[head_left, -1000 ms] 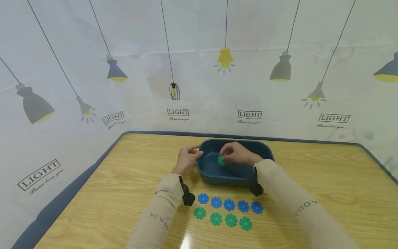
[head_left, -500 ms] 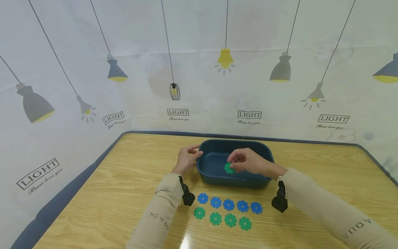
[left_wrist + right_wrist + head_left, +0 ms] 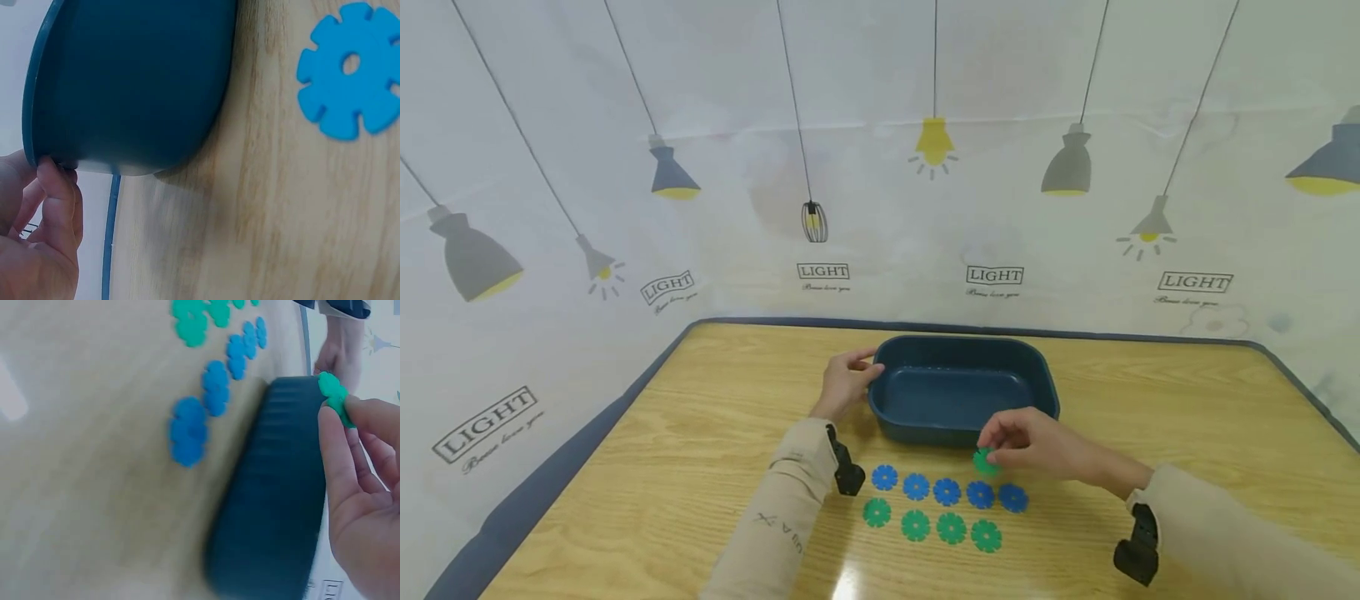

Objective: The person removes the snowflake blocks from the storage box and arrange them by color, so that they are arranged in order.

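Green disc (image 3: 986, 461) sits pinched between right hand (image 3: 1037, 450) fingers (image 3: 340, 450), above the blue discs (image 3: 947, 492).

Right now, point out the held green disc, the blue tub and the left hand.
green disc (image 3: 984, 461), head view, its visible face
blue tub (image 3: 962, 345), head view, far rim
left hand (image 3: 842, 385), head view, back of hand

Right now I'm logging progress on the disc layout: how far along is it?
Done: five blue notched plastic discs in a row, four green notched discs in the row below, on the wooden table. In hand: the right hand pinches a fifth green disc above the rows; the left hand grips the dark blue plastic tub, which looks empty. Left: likely setting that disc down.
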